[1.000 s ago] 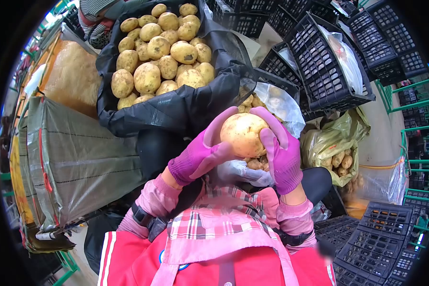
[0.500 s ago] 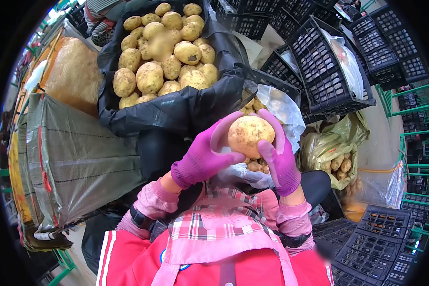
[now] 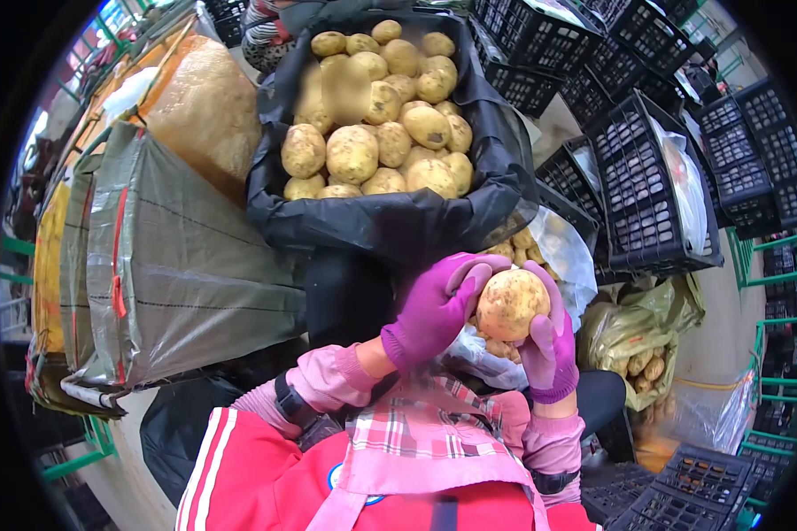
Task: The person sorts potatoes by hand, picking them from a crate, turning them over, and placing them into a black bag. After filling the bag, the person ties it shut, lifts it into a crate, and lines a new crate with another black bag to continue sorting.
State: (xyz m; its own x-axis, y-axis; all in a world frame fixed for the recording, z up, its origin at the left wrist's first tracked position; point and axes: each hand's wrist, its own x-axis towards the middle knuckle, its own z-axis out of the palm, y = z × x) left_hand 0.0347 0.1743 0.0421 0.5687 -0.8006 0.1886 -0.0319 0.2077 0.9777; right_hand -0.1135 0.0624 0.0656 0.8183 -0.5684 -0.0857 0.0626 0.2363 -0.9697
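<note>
Right hand (image 3: 551,343), in a purple knit glove with a paler palm, is clamped on a large, round, pale-yellow potato (image 3: 512,305) right of centre in the frame, fingers behind it and thumb across its lower right. Left hand (image 3: 431,308), gloved alike, has its fingers curled and bunched at the potato's left side; whether they press on it I cannot tell.

The main risk, I judge, is a drop: smooth, rounded skin could slip in the glove if the right hand's hold loosens while the left gives little support. It would probably land among the potatoes in the whitish plastic bag (image 3: 568,274) just below, and could bruise. Loose soil on the skin might also lessen the grip.

Both forearms reach up from the bottom of the frame, the left slanting rightward, the right nearly upright. The black-lined container (image 3: 363,221) of larger potatoes stands at upper centre, apart from both hands.
</note>
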